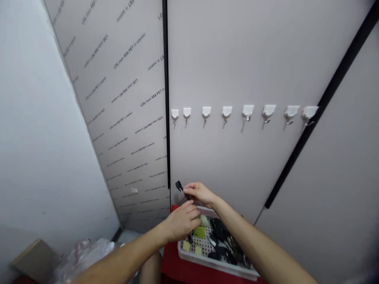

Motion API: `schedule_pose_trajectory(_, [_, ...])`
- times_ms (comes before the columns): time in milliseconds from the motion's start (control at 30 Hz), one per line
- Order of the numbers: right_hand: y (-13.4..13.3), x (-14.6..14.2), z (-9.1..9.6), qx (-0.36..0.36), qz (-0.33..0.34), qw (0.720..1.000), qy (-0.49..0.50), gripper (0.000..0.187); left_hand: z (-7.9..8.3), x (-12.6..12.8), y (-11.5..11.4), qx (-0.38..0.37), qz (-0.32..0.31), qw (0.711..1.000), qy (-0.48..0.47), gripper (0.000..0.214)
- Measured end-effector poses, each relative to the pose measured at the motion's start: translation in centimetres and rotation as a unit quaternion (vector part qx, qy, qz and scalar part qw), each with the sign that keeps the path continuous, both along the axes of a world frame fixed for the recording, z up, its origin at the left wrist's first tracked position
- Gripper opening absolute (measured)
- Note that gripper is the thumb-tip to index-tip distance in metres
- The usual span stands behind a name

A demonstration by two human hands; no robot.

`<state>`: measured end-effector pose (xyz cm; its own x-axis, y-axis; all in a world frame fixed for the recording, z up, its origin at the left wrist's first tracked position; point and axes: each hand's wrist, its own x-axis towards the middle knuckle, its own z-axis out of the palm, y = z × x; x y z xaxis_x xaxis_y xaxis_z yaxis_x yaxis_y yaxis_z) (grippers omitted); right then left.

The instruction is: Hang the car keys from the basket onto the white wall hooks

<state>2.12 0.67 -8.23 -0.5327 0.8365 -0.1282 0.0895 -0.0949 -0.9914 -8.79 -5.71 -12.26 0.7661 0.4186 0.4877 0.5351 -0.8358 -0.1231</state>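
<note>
A white perforated basket (219, 269) sits on a red surface (173, 264); clock directions run from its middle. Toward three o'clock it holds a jumble of dark utensils (220, 232), piled over one another, too tangled to count. At ten o'clock lies a bright green piece (199, 232), with a pale green bundle (204, 220) at eleven. Two pale yellow squares (186, 246) lie between eight and nine o'clock.

Of the hands, the right hand (199, 193), at eleven o'clock, pinches a slim black-ended item (178, 185) between thumb and fingers, above the basket's far rim. The left hand (183, 221), at ten o'clock, has its fingers partly curled near the item's lower end; whether it grips anything cannot be told.
</note>
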Motion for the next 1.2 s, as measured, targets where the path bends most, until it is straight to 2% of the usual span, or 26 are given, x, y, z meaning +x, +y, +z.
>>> schedule_pose_trajectory(33, [0.0,0.0,0.3,0.013,-0.030,0.999,0.011,0.018,-0.1,0.0,-0.2,-0.026,0.033,0.996,-0.084,0.014])
schedule_pose_trajectory(67, [0.0,0.0,0.7,0.026,-0.056,0.998,0.024,0.018,-0.2,0.0,-0.2,-0.060,0.082,0.977,-0.186,0.016])
schedule_pose_trajectory(100, [-0.1,-0.1,1.2,0.042,-0.079,0.995,0.035,0.017,-0.2,0.0,-0.2,-0.104,0.133,0.942,-0.289,0.019])
schedule_pose_trajectory(167, [-0.4,-0.3,2.4,0.082,-0.113,0.989,0.049,0.017,0.3,0.3,0.3,-0.221,0.191,0.844,-0.451,0.024])
schedule_pose_trajectory(200, [-0.6,-0.4,3.2,0.105,-0.124,0.985,0.052,0.017,0.7,0.6,0.7,-0.284,0.186,0.800,-0.494,0.025])
schedule_pose_trajectory(233, [-0.7,-0.7,4.0,0.129,-0.136,0.981,0.054,0.017,1.4,0.8,1.2,-0.340,0.163,0.769,-0.516,0.027])
schedule_pose_trajectory(300, [-0.8,-1.2,6.0,0.181,-0.158,0.969,0.062,0.019,3.1,1.2,2.2,-0.401,0.105,0.730,-0.543,0.029])
schedule_pose_trajectory(433, [0.4,-3.0,10.2,0.281,-0.185,0.938,0.079,0.021,7.2,1.1,4.3,-0.367,0.044,0.690,-0.623,0.031])
schedule_pose_trajectory(600, [2.9,-5.4,13.8,0.372,-0.249,0.894,0.024,0.026,11.1,0.0,6.8,-0.321,0.028,0.658,-0.681,0.030])
schedule_pose_trajectory(733, [4.2,-6.7,15.2,0.412,-0.292,0.863,-0.028,0.025,12.7,-0.8,8.1,-0.295,0.052,0.660,-0.689,0.027])
schedule_pose_trajectory(833, [4.7,-6.9,15.5,0.411,-0.316,0.852,-0.072,0.022,12.7,-1.1,8.8,-0.310,0.059,0.660,-0.682,0.025])
schedule_pose_trajectory(1000, [5.1,-6.8,14.9,0.401,-0.314,0.850,-0.137,0.021,11.6,-1.5,9.7,-0.344,0.084,0.662,-0.660,0.023])
schedule_pose_trajectory(1067, [4.9,-6.7,14.6,0.409,-0.301,0.850,-0.136,0.023,11.3,-1.7,9.8,-0.321,0.105,0.679,-0.652,0.021])
schedule_pose_trajectory(1200, [4.3,-5.3,13.4,0.424,-0.255,0.861,-0.115,0.025,11.0,-2.4,9.8,-0.285,0.162,0.731,-0.599,0.016])
